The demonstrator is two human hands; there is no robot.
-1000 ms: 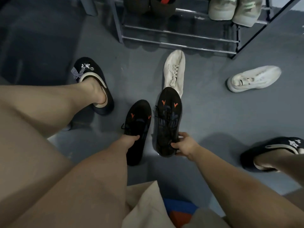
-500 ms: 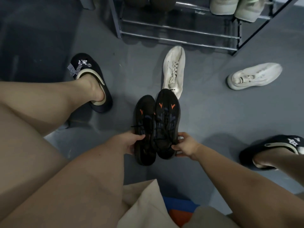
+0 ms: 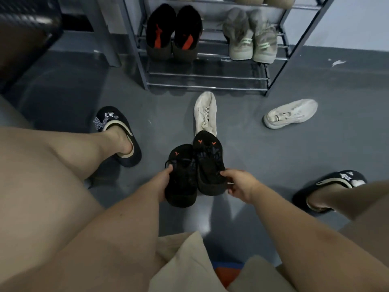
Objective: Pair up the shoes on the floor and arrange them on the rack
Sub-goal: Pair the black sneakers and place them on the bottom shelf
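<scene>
Left hand [image 3: 163,182]: fingers curled round the heel end of the left black shoe [image 3: 181,175], gripping it.
Right hand [image 3: 242,184]: thumb and fingers pinching the heel end of the right black shoe [image 3: 209,163].
Black pair: held side by side and touching, near the centre of the view above the floor [image 3: 273,165]; toes with orange marks point far, toward the rack [image 3: 273,81]; the right shoe sits slightly farther forward.
Key relation: the long axes of both black shoes run near-to-far, aimed at the rack, which lies straight ahead of both hands, well apart from them.
Rack contents: a dark pair with red straps [image 3: 173,32] at left and a grey pair [image 3: 251,39] at right on one tier; the lowest tier shows bare bars.
Floor: one white shoe [image 3: 205,113] just beyond the black toes, a second white shoe [image 3: 291,113] to the right, apart and not yet paired.
Judged next move: carry the black pair forward onto a free tier.
</scene>
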